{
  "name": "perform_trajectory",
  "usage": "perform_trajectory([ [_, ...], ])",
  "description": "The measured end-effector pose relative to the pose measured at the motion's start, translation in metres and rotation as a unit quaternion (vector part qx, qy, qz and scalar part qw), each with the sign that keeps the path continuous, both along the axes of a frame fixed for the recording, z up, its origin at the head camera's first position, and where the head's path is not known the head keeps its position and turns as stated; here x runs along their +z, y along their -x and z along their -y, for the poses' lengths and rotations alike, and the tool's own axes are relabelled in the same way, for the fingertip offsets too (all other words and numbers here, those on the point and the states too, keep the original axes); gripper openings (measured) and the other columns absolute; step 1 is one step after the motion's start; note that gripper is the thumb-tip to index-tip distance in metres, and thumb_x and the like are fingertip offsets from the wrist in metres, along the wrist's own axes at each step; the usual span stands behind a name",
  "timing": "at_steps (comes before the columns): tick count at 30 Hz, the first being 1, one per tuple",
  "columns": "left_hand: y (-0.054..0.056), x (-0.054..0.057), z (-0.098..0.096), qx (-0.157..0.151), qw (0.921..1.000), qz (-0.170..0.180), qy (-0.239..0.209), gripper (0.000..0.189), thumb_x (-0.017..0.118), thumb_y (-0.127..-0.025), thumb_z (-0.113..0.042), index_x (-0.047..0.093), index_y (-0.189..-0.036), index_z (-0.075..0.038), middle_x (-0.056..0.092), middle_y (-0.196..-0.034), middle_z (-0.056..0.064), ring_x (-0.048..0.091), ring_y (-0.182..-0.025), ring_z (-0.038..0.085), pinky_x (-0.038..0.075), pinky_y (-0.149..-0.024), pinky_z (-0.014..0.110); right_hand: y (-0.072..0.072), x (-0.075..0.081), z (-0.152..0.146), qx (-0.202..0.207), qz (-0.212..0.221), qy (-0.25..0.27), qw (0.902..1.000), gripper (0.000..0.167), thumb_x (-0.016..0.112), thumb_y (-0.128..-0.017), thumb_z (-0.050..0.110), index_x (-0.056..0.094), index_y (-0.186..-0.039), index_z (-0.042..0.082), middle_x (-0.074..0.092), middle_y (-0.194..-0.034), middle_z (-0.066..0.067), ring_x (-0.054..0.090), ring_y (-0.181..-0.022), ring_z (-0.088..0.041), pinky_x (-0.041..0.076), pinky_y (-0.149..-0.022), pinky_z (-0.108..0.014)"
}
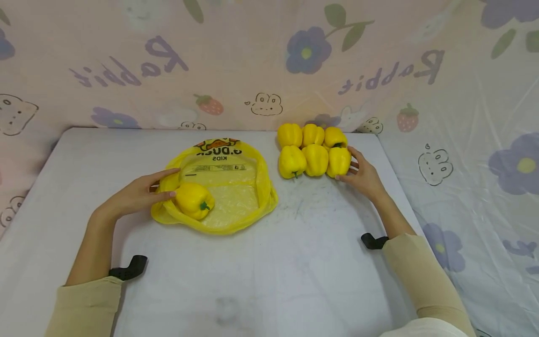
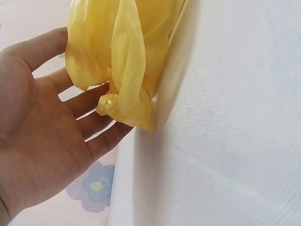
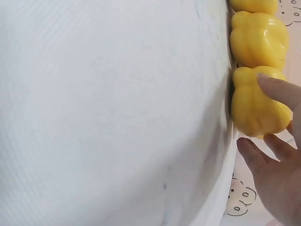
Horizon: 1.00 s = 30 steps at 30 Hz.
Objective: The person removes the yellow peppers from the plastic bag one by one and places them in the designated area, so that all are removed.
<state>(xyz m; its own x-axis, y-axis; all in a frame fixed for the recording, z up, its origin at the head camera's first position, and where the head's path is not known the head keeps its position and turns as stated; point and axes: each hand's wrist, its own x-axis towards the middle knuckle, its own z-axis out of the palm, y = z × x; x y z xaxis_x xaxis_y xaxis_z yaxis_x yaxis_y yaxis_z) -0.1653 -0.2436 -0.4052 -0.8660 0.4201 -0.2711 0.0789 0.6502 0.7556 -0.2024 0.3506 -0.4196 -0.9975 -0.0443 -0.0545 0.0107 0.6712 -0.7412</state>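
Note:
My left hand holds the left rim of a yellow plastic bag, its thumb tip beside a yellow bell pepper inside the bag's mouth. In the left wrist view, the fingers pass behind the loose bag plastic, which hides their tips. Over at the right, my right hand is spread around the end of a group of bell peppers. Its thumb touches the nearest bell pepper, while one fingertip stands apart from it in the right wrist view.
Several yellow bell peppers lie in two rows near the back edge of the white table. A printed curtain hangs behind and to the right. Black wrist mounts stick out from both wrists.

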Motion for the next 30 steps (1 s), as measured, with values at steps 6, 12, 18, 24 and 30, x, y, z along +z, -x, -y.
perform_trajectory([
  [6,-0.001,0.001,0.000,0.003,1.0000,-0.006,0.004,0.073,0.062,-0.096,-0.047,0.034,-0.156,-0.017,0.027,-0.158,0.025,0.030,-0.140,0.046,0.027,-0.108,0.070,-0.003,0.003,-0.001,-0.003,-0.033,-0.012,0.9994,0.096,0.081,-0.084,0.014,0.022,-0.159,0.017,0.025,-0.163,-0.009,0.040,-0.138,-0.043,0.037,-0.111,-0.054],
  [12,-0.001,0.003,0.000,0.002,0.9998,-0.020,0.002,0.071,0.062,-0.097,-0.045,0.035,-0.155,-0.016,0.029,-0.157,0.026,0.032,-0.138,0.045,0.029,-0.107,0.069,-0.004,0.008,0.002,-0.010,-0.084,-0.006,0.9964,0.091,0.083,-0.082,0.013,0.031,-0.157,0.020,0.032,-0.160,-0.004,0.040,-0.140,-0.035,0.035,-0.114,-0.047],
  [18,-0.001,0.003,0.000,0.006,0.9999,-0.010,-0.005,0.070,0.063,-0.097,-0.042,0.035,-0.156,-0.017,0.027,-0.158,0.026,0.028,-0.140,0.048,0.026,-0.108,0.071,-0.007,0.012,0.012,-0.005,-0.159,0.004,0.9873,0.085,0.084,-0.080,0.008,0.041,-0.153,0.017,0.042,-0.154,-0.004,0.043,-0.137,-0.031,0.036,-0.114,-0.038],
  [24,-0.002,0.002,0.002,-0.002,0.9997,-0.012,-0.023,0.070,0.066,-0.096,-0.035,0.034,-0.156,-0.016,0.025,-0.159,0.025,0.026,-0.142,0.049,0.025,-0.108,0.072,-0.008,0.021,0.029,0.032,-0.217,0.034,0.9750,0.079,0.081,-0.078,-0.004,0.047,-0.148,0.011,0.048,-0.149,-0.012,0.047,-0.133,-0.033,0.039,-0.112,-0.039],
  [30,-0.004,0.002,0.003,-0.010,0.9993,-0.017,-0.031,0.072,0.069,-0.094,-0.035,0.034,-0.156,-0.017,0.025,-0.160,0.023,0.028,-0.141,0.046,0.025,-0.109,0.071,-0.017,0.038,0.054,0.076,-0.235,0.053,0.9677,0.073,0.078,-0.077,-0.013,0.051,-0.143,0.002,0.052,-0.144,-0.017,0.050,-0.129,-0.037,0.041,-0.107,-0.053],
])
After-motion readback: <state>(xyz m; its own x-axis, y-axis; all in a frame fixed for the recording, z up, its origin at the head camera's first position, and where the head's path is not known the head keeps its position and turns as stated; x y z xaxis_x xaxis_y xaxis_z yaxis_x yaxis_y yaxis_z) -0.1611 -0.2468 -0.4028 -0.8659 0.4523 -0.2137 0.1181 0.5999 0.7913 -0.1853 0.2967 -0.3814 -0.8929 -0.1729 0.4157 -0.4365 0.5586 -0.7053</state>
